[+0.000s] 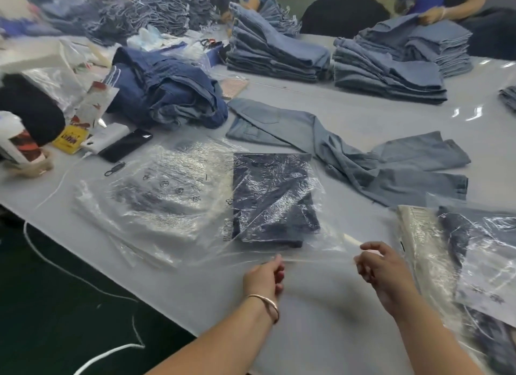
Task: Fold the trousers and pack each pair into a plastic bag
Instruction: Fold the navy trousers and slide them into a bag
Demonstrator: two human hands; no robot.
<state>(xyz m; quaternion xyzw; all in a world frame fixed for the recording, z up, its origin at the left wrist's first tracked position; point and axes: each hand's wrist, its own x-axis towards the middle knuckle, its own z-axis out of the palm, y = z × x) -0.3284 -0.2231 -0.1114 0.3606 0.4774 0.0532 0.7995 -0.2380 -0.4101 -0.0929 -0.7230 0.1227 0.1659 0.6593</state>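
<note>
A folded pair of dark blue trousers (275, 197) lies inside a clear plastic bag (321, 243) in the middle of the table. My left hand (265, 277) pinches the bag's open near edge on the left side. My right hand (379, 265) holds the same edge on the right, fingers curled around the thin film. An unfolded light blue pair of trousers (349, 154) is spread out behind the bag. A stack of empty plastic bags (156, 196) lies to the left of the bagged pair.
Packed bags of dark trousers (469, 263) lie at the right. Stacks of folded light denim (388, 73) stand at the back, a heap of dark denim (173, 92) back left. A phone (125, 145) and clutter sit at the left. Another person (435, 3) works across the table (321, 332).
</note>
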